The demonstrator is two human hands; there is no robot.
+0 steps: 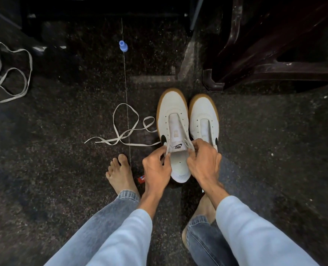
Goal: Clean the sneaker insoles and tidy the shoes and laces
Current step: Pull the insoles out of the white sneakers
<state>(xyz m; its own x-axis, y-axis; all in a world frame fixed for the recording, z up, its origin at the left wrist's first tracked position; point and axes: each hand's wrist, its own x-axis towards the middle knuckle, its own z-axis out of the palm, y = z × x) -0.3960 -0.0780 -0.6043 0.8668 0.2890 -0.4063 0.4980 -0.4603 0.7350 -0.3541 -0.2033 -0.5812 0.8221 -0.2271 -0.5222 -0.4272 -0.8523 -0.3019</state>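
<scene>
Two white sneakers with gum soles stand side by side on the dark speckled floor, toes pointing away from me. The left sneaker (171,112) has its tongue showing a black logo. My left hand (156,169) pinches the left side of its collar. My right hand (203,160) pinches the right side by the tongue. A white insole (180,169) lies inside the opening, its heel end showing between my hands. The right sneaker (204,116) stands untouched beside it. A loose grey lace (125,131) lies tangled on the floor left of the shoes, one end running to the left sneaker.
A second grey lace (9,77) lies in loops at the far left. A small blue bottle cap (123,45) sits on the floor farther ahead. Dark wooden furniture (274,54) stands at the upper right. My bare left foot (119,173) rests beside a small red tag (141,179).
</scene>
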